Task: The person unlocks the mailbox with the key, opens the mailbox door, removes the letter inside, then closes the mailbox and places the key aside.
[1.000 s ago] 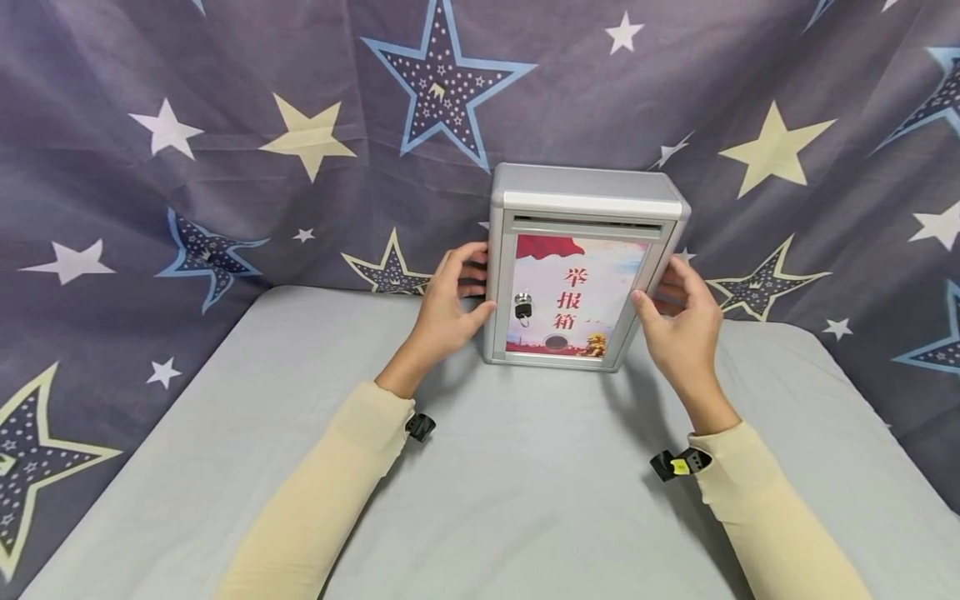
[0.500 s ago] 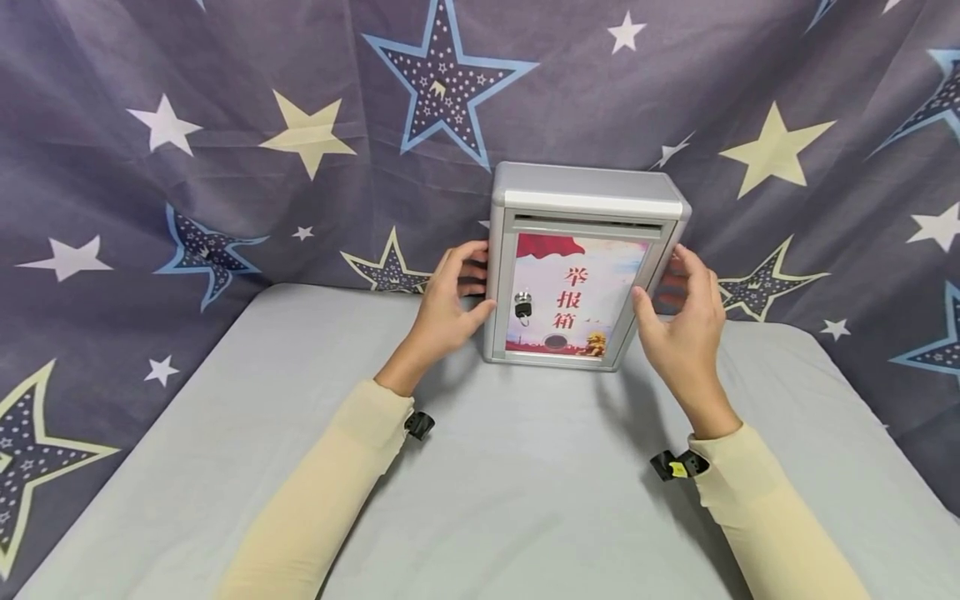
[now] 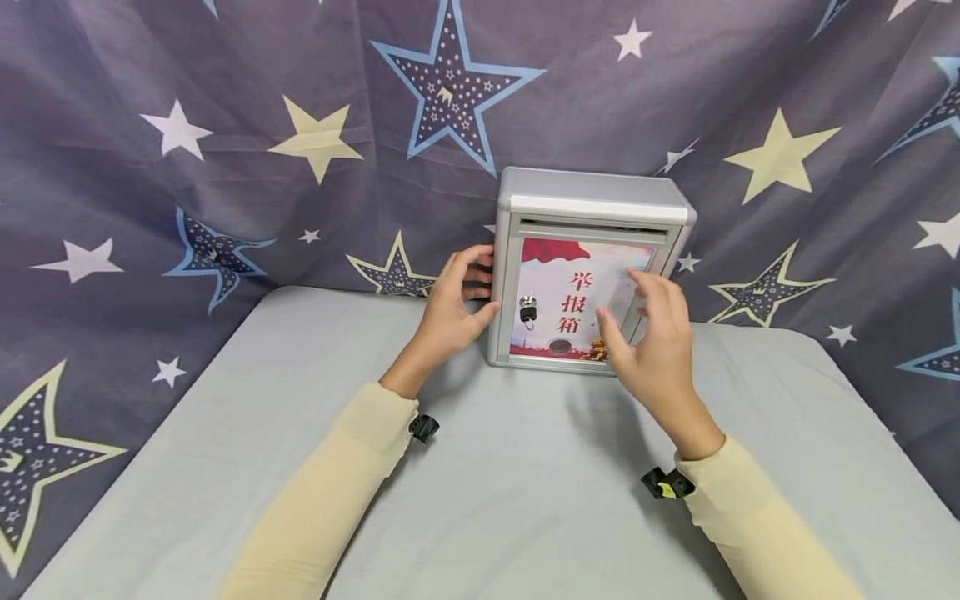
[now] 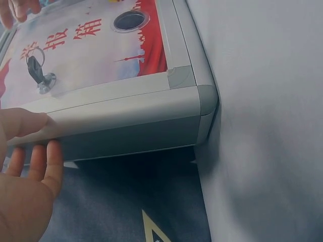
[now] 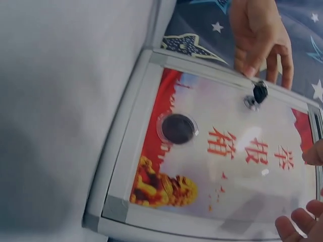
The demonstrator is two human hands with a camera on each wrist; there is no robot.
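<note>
A silver metal drop box stands upright at the back of the table, with a slot near its top and red Chinese characters on its door. In the door's left part sits a lock with a black-headed key and a ring. My left hand rests at the box's left side, thumb at the front edge and fingers along the side face. My right hand hovers in front of the door's right part, thumb and fingers spread, holding nothing. In the right wrist view, a round dark window shows low on the door.
The table has a pale grey cloth. Close behind the box hangs a purple-grey curtain with printed stars, which also runs along both sides. Black wrist cameras stick out from the sleeves.
My right hand has left the box's right side and moved left in front of the door. My left hand and the box stay put; the head view has shifted slightly.
</note>
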